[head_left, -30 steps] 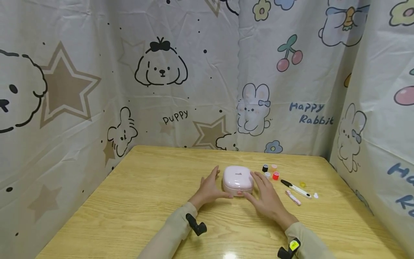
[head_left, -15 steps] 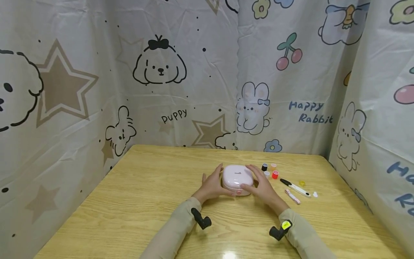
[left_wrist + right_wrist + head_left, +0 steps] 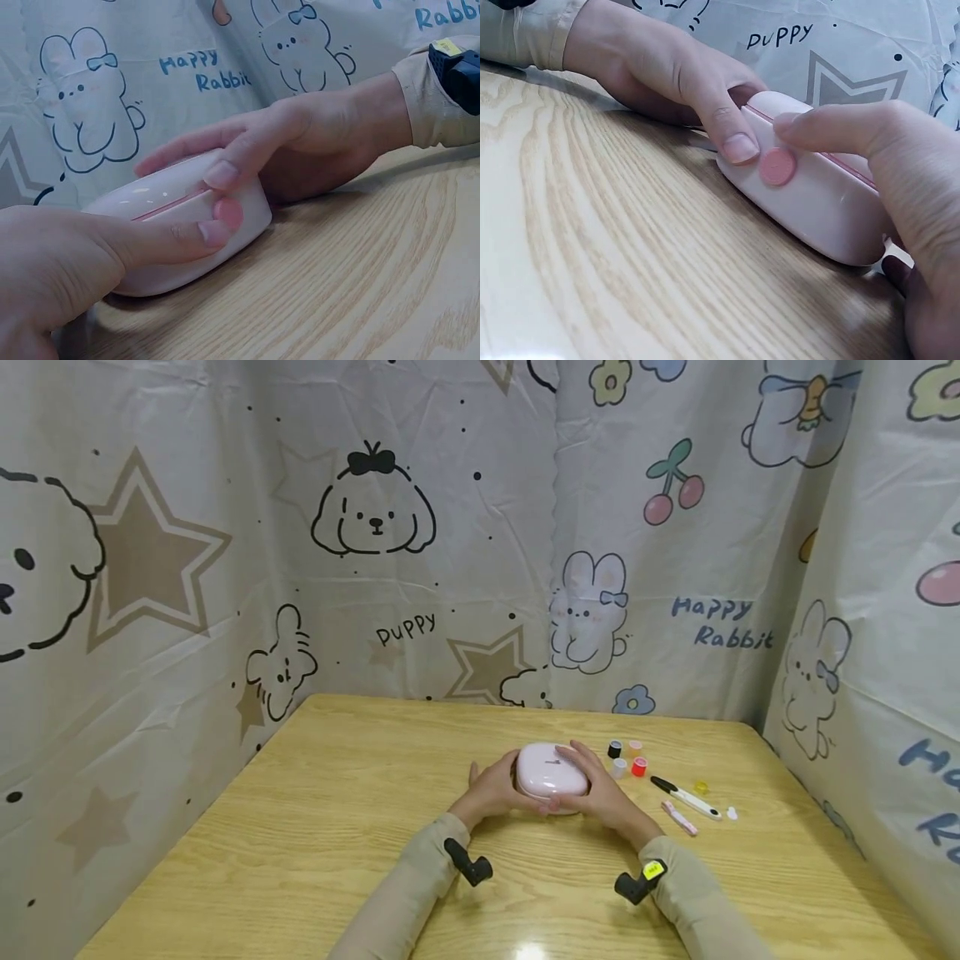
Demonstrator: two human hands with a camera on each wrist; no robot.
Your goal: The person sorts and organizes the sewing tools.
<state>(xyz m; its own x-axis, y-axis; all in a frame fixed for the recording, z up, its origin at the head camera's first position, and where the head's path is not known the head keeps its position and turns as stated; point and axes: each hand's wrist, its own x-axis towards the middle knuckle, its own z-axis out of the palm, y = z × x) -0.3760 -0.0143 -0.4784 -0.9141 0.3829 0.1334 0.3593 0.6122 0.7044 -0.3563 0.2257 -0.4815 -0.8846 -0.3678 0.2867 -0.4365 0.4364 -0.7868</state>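
Observation:
A glossy pale pink case [image 3: 542, 777] with rounded corners sits on the wooden table, its lid down on a darker pink seam. On its front is a round pink button [image 3: 778, 166]. My left hand [image 3: 491, 793] grips the left side, thumb [image 3: 740, 147] on the lower body right beside the button. Curled round the right side is my right hand [image 3: 609, 800], fingers over the lid's far right edge. Its thumb [image 3: 223, 174] presses the lid's front just above the button. The fingers behind the case are partly hidden.
Several small pots, among them a black pot [image 3: 615, 749] and a red pot [image 3: 640, 767], stand right of the case. Further right lie a black-and-white pen-like tool [image 3: 686, 797], a pink-and-white stick [image 3: 679, 818] and a small yellow piece [image 3: 701, 787]. A printed curtain [image 3: 450, 568] surrounds the table.
Both hands have closed in on the case. The right hand has moved left, its fingers now over the lid and its thumb at the front. The lid stays down.

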